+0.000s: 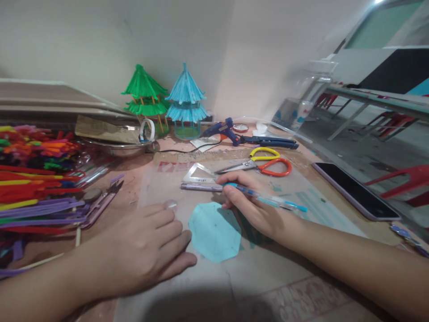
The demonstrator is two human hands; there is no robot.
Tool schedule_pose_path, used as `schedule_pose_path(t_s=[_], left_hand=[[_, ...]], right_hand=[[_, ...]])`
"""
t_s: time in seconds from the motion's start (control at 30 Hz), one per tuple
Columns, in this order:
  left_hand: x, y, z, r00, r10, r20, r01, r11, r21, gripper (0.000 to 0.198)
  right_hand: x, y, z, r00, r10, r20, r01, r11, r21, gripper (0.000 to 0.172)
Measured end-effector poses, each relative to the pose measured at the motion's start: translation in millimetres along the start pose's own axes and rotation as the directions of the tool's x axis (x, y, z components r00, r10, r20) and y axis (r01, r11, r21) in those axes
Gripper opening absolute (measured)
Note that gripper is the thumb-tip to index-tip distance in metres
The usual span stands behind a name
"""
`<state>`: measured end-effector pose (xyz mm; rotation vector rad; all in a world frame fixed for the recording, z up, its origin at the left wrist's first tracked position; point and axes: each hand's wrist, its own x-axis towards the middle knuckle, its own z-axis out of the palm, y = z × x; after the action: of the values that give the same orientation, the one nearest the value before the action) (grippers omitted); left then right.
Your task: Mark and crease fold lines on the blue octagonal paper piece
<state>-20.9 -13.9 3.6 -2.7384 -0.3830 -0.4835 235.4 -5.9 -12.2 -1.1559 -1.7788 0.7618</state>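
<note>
A light blue octagon of paper [214,231] lies flat on a clear plastic sheet [311,205] in front of me. My left hand [147,243] rests palm down just left of it, fingers together, thumb near its lower edge. My right hand [250,201] is closed around a blue pen [268,199], its tip hidden under my fingers at the octagon's upper right edge. A purple stick [197,187] and a clear set square [199,173] lie just beyond my right hand.
Scissors [259,164] with yellow and orange handles and a blue glue gun [223,129] lie further back. Green [145,98] and blue [186,100] stick pagodas stand by the wall. Colourful sticks [33,188] pile at the left. A phone [355,190] lies at the right.
</note>
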Motion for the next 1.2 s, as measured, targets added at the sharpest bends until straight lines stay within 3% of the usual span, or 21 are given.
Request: schedule_pose_path(t_s=[0.13,0.27,0.43,0.57,0.77,0.9,1.2], left_hand=[[-1,-6,4.2,0.998,-0.066,-0.003,0.066,0.995,0.073,0.05],[0,-6,2.4,0.988,-0.138,-0.066,0.143,0.987,0.072,0.04],[1,2,0.2,0.973,-0.229,-0.032,0.225,0.971,-0.084,0.035],[-5,1,3.9,0.92,-0.391,-0.037,0.369,0.892,-0.259,0.021],[-3,-1,14.2,0.967,-0.252,0.036,0.254,0.95,-0.183,0.032],[1,1,16.3,0.969,-0.231,0.09,0.243,0.955,-0.171,0.041],[2,-2,15.4,0.976,-0.155,0.152,0.192,0.944,-0.269,0.043]], right_hand=[[-4,-8,-4,0.996,0.062,0.062,-0.064,0.998,0.028,0.02],[-6,-8,-5,0.991,0.111,0.079,-0.114,0.993,0.031,0.024],[-6,-5,-4,0.994,0.084,0.074,-0.085,0.996,0.005,0.024],[-8,-5,-3,0.997,0.058,0.057,-0.056,0.998,-0.027,0.021],[-5,-3,-3,0.988,0.064,0.138,-0.067,0.998,0.012,0.022],[5,-2,1,0.974,0.064,0.219,-0.08,0.995,0.063,0.017],[10,0,6,0.981,0.058,0.187,-0.048,0.997,-0.058,0.01]])
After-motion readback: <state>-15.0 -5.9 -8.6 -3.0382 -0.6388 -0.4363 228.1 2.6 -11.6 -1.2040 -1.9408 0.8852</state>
